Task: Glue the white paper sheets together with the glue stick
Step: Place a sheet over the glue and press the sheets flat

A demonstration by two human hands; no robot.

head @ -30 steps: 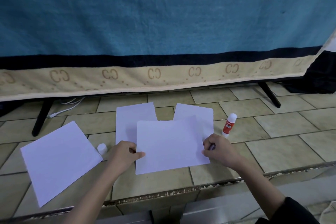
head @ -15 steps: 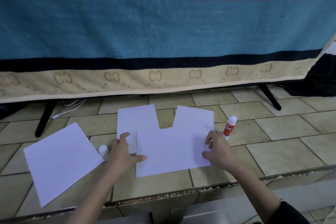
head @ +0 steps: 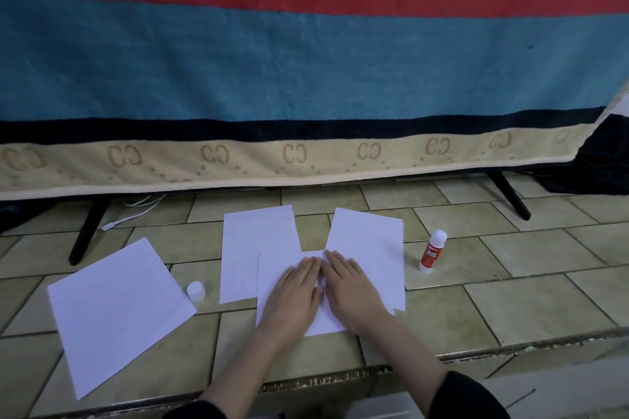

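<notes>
Our left hand (head: 294, 296) and right hand (head: 352, 292) lie flat and side by side, fingers straight and together, palms pressed down on the front sheet (head: 272, 269) on the tiled floor (head: 510, 299); neither hand pinches anything. That sheet overlaps the lower edges of two others, the left rear sheet (head: 252, 241) and the right rear sheet (head: 367, 241), which lie apart with bare tile between them. A fourth sheet (head: 115, 306) lies loose and tilted well to our left, with a small white cap (head: 196, 290) between it and the joined group. The glue stick (head: 431, 251) stands upright just beside the right rear sheet, a white top on it. A striped blanket (head: 306, 61) hangs behind. We judge this to be the pressing step: to do it well, we should sweep outward from the centre toward the overlaps, keeping the paper from sliding or wrinkling.
</notes>
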